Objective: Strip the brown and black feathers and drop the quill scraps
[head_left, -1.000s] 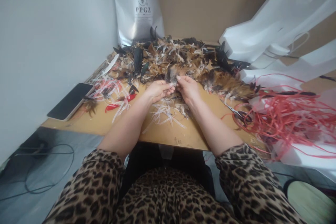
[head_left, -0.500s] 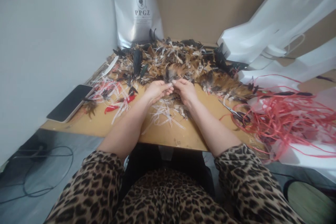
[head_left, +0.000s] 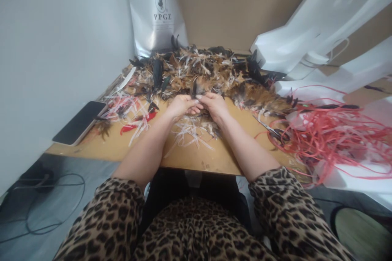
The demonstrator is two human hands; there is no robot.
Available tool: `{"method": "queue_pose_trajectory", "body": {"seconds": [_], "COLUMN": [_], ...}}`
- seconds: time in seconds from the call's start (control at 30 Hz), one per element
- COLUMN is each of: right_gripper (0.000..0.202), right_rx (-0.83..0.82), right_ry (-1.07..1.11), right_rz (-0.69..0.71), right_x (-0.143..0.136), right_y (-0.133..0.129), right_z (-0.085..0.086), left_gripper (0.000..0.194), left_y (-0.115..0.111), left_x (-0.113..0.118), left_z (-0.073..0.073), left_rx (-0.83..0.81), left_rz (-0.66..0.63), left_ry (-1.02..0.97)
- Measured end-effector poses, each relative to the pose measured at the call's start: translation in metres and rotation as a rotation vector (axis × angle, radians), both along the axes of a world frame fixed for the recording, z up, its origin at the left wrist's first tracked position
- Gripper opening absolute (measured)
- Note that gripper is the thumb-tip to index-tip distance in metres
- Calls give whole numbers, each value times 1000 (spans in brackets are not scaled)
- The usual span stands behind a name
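My left hand [head_left: 183,106] and my right hand [head_left: 214,105] meet at the middle of the table, fingertips pinched together. Between them they grip a small feather bunch [head_left: 200,87], grey and brown with a dark tip, which points away from me. Its lower end is hidden by my fingers. Right behind lies a wide heap of brown, black and white feathers [head_left: 196,63]. Thin white strips [head_left: 191,134] are spread on the table just below my hands.
A phone [head_left: 80,123] lies at the table's left. Scissors [head_left: 269,128] rest to the right, beside a tangle of red ribbon [head_left: 343,138]. Red and white strips [head_left: 125,108] lie left. Behind stands a silver bag [head_left: 156,12]; white sheeting [head_left: 281,49] hangs at right.
The whole view has shifted slightly. My hands remain together in nearly the same place, with only small finger movement around the feather bunch.
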State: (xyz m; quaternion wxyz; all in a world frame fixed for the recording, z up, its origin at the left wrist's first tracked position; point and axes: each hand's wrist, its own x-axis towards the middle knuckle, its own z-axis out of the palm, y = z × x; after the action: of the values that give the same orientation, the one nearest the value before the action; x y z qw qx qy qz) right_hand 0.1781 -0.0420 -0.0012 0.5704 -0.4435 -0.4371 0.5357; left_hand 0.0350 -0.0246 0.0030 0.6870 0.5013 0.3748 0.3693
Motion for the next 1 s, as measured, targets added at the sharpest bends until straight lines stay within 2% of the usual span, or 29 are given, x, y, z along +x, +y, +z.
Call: {"method": "queue_pose_trajectory", "body": {"seconds": [0.2,0.43,0.7,1.0], "right_gripper": [31,31,29,35], "right_rx": [35,62,69,22], "right_ry": [-21,-128,-37,-5], "right_rz": [-8,-37,-20,-51], "right_x": [-1,0,-6,-9], "right_y": [1,-3,-6,-7], "right_z": [-3,2,4,5], "left_gripper": [19,19,18,20], "left_y": [1,0,-5,-5], "left_x": [-2,-2,2,4], "left_z": [-2,0,6,4], "left_rx": [79,119,122,121], "left_rz": [-40,-45,-14,19], "left_ry": [29,49,84,100]}}
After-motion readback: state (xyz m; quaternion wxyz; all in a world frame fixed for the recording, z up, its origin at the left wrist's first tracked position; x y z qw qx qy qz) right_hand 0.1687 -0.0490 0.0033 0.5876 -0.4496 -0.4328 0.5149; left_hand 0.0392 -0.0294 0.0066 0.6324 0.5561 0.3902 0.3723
